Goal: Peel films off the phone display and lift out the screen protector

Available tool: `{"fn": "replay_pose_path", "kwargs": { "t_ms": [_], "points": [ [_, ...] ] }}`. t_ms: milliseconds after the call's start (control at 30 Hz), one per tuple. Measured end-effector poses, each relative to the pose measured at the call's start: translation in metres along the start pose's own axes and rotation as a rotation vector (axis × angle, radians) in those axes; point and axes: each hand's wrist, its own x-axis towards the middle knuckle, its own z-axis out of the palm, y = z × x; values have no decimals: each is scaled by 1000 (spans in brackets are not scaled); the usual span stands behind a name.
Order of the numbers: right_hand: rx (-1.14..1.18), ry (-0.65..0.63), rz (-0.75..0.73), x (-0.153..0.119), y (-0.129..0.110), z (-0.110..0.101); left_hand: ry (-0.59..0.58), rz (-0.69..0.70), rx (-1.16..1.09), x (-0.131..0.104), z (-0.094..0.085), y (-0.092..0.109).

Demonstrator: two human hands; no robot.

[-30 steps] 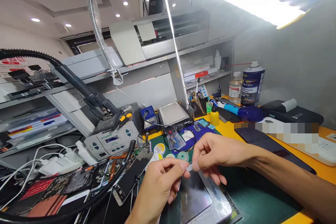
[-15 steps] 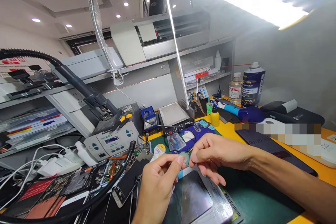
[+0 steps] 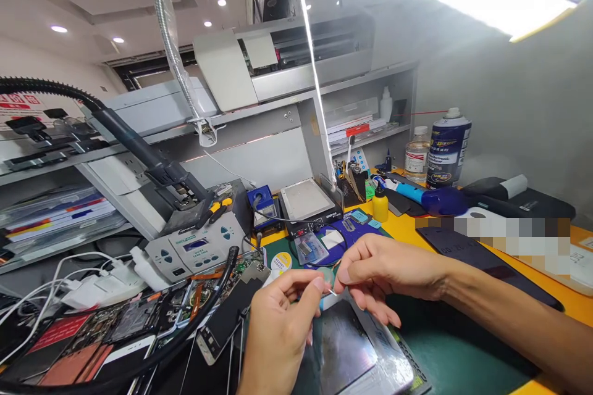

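My left hand (image 3: 282, 321) is closed in a pinch, its thumb and forefinger on a small round translucent disc (image 3: 327, 274). Close against it, my right hand (image 3: 377, 274) has its thumb and forefinger pressed together, the other fingers loosely curled. A short, thin, pale sliver (image 3: 332, 291) shows between the two sets of fingertips; what the right fingers hold is too small to make out. Below both hands lies a flat metal plate (image 3: 347, 345) on a shiny base, over the green mat (image 3: 458, 345).
Phone parts and boards (image 3: 115, 327) crowd the left side, crossed by a black hose (image 3: 194, 327). Behind stand a grey soldering station (image 3: 199, 247), a heating plate (image 3: 306, 200) and a yellow bottle (image 3: 380, 205). A dark phone (image 3: 482, 265) lies beyond my right forearm.
The disc now sits slightly lower or turned behind my fingertips, and the pale sliver has come into sight between the hands. Both hands keep almost the same place; the view has shifted slightly.
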Motion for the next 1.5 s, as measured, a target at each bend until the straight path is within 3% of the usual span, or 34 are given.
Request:
{"fn": "replay_pose_path", "kwargs": {
  "t_ms": [300,633,767,900,1100,1167,1267,1500],
  "points": [
    [9,37,-89,0,2,1,9,-35,-111,2,1,0],
    [69,110,-162,8,12,0,-99,-113,-182,-1,2,3],
    [83,104,-160,6,7,0,-116,-112,-26,-6,-14,2],
    [84,97,-144,3,4,2,-111,-75,303,-15,-29,-6],
    [56,77,-150,1,5,4,-132,236,658,-33,-32,-7],
    [41,59,-154,1,7,4,-94,221,634,-35,-28,-2],
    [20,33,-161,0,8,4,-34,27,456,-33,-19,8],
    [-24,8,-185,-7,6,10,-182,-162,16,-17,-5,14]
  ]
}}
